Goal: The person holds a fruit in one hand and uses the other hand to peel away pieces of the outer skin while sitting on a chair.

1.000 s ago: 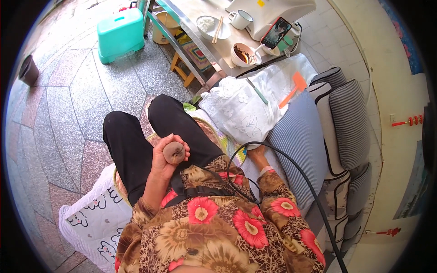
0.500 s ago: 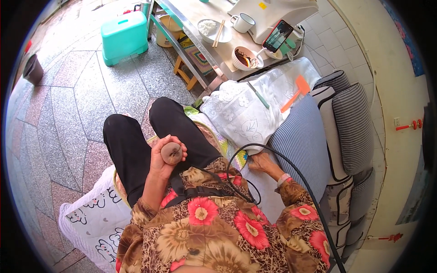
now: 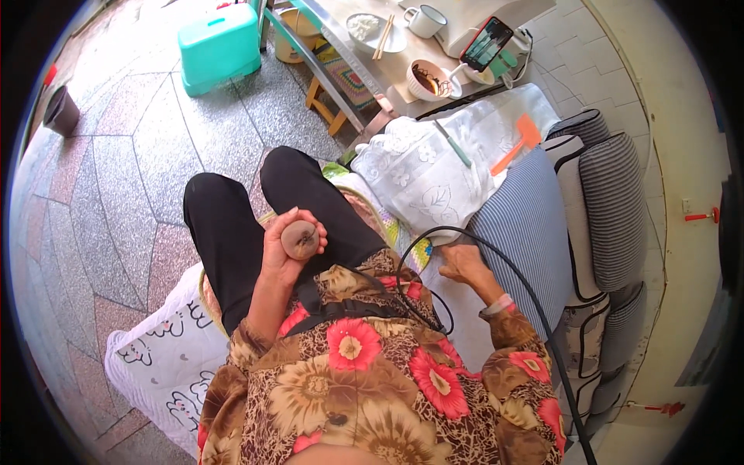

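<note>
One round brown object (image 3: 300,240) sits in my left hand (image 3: 277,249), fingers curled around it, over the lap of the black trousers (image 3: 310,194). I have the right hand (image 3: 465,265) low beside the blue striped cushion (image 3: 518,221); I cannot tell whether it grips anything. Near it, I see a white lace cloth (image 3: 422,182) bearing an orange flat-ended tool (image 3: 528,132).

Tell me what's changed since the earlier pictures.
The right hand has drawn back toward the body and to the right, from the edge of the white lace cloth; whether it holds anything is unclear. The left hand still holds the round brown object; the green-handled tool still lies on the cloth.
</note>
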`<state>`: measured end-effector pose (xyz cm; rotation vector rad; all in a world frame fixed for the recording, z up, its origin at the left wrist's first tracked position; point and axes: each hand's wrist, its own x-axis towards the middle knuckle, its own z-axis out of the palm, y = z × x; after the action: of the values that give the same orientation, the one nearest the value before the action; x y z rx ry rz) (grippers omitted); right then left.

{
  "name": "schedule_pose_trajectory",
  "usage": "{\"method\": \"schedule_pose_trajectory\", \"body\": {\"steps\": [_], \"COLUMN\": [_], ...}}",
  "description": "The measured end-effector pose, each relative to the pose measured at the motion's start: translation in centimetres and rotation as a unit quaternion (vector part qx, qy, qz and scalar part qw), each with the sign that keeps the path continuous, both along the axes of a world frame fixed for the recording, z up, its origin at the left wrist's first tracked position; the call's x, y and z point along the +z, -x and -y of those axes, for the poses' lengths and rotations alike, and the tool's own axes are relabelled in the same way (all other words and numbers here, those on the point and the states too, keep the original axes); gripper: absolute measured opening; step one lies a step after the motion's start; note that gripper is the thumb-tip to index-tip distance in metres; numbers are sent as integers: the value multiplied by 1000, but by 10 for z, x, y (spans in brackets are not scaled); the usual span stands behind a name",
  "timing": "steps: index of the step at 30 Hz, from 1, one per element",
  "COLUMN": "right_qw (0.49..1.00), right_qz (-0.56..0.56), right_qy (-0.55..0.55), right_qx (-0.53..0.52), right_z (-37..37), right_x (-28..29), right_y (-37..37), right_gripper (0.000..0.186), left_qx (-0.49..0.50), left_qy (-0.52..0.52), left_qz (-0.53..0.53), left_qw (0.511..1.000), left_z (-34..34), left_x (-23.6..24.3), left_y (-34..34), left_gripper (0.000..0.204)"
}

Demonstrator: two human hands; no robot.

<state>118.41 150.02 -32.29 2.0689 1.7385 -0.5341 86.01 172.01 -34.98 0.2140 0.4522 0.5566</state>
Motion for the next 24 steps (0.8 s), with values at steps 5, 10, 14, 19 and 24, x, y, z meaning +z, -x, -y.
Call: {"method": "schedule_pose_trajectory", "body": {"steps": [5, 10, 14, 19, 24], "right_qw": [980, 971, 991, 995, 995], "right_qz": [-163, -192, -81, -15, -71], "right_qy": [-19, -118, -105, -85, -43], "right_qx": [-108, -79, -8, 57, 64], "right_z": [-49, -108, -132, -134, -141], "right_x": [52, 18, -23, -59, -49], "right_y": [25, 47, 59, 53, 46], "right_gripper": [27, 39, 46, 44, 41], "left_qx": [5, 13, 14, 13, 12], "left_qy": [6, 8, 7, 7, 0], "left_qz": [3, 11, -3, -3, -11], "left_qw": [1000, 1000, 1000, 1000, 1000], "left_z": [-3, -3, -5, -4, -4], "left_x": [1, 4, 1, 0, 3], "left_y": [5, 3, 6, 6, 5], "left_gripper": [34, 34, 35, 35, 36]}}
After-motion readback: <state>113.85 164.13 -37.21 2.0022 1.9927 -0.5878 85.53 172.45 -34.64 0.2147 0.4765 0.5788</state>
